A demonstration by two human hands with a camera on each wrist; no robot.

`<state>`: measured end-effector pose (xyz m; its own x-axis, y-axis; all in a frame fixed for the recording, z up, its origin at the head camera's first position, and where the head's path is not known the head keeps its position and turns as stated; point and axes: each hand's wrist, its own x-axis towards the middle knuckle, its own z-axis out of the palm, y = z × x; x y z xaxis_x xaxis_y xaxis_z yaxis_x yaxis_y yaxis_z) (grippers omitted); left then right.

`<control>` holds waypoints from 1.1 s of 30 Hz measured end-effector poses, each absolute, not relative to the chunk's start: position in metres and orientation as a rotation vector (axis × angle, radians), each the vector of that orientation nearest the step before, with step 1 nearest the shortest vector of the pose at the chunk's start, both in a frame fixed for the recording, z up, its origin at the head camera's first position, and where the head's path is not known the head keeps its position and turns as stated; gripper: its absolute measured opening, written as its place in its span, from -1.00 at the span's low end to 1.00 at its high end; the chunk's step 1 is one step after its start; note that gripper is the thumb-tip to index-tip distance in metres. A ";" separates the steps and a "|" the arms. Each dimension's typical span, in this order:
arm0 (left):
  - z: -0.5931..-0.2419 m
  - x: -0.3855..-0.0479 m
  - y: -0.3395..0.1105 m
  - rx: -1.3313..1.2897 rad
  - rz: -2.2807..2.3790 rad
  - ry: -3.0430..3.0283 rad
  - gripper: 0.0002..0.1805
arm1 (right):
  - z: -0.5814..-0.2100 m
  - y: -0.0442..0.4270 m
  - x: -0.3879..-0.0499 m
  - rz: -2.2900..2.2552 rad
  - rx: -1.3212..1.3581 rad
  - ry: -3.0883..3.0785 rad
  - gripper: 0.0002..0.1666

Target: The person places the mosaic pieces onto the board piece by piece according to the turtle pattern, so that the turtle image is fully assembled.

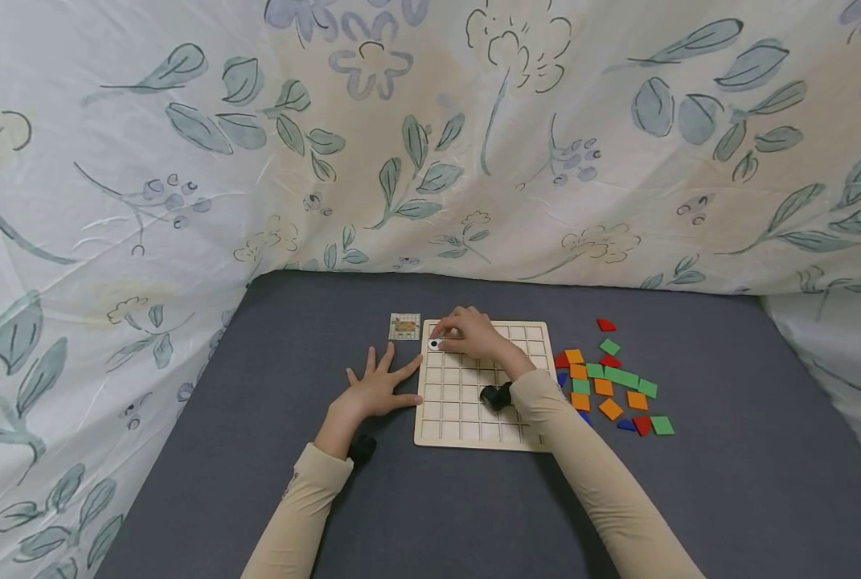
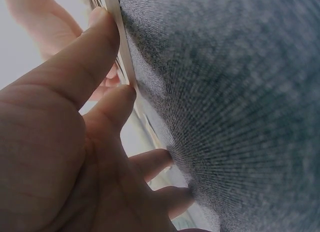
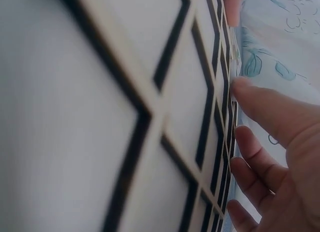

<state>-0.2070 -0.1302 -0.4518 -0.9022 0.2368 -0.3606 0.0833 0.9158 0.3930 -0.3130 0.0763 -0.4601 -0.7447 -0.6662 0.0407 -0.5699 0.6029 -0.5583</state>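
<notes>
My right hand [image 1: 471, 334] reaches over the wooden grid board [image 1: 459, 434] to its upper left corner. Its thumb and forefinger are at a small white tile with a black dot [image 1: 435, 344], which they seem to pinch at the grid. In the right wrist view the thumb [image 3: 260, 101] meets the board's far side, while the other fingers are loosely bent. My left hand [image 1: 375, 392] lies spread on the dark cloth; thumb and forefinger touch the board's left edge, also seen in the left wrist view as a pale rim [image 2: 127, 66].
A small picture card [image 1: 404, 326] lies beyond the left hand, beside the board's upper left corner. Right of the board are scattered several flat tiles: orange squares [image 1: 610, 409], green pieces [image 1: 621, 377], red pieces [image 1: 606, 325] and blue pieces [image 1: 627, 425]. A flowered curtain [image 1: 430, 185] hangs behind.
</notes>
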 end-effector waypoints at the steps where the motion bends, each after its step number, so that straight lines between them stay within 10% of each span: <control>1: -0.452 -0.207 -0.130 0.232 0.521 2.667 -0.20 | -0.460 0.077 -0.313 -0.832 -1.035 2.658 -0.77; 33: -0.446 -0.203 -0.132 0.263 0.564 2.653 -0.21 | -0.446 0.149 -0.296 -0.974 -0.998 2.677 -0.69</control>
<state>-0.2028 -0.1319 -0.4465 -0.8968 0.2635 -0.3554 0.0961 0.9002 0.4247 -0.2963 0.1493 -0.4464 -0.7746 -0.6238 0.1041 -0.5449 0.5747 -0.6105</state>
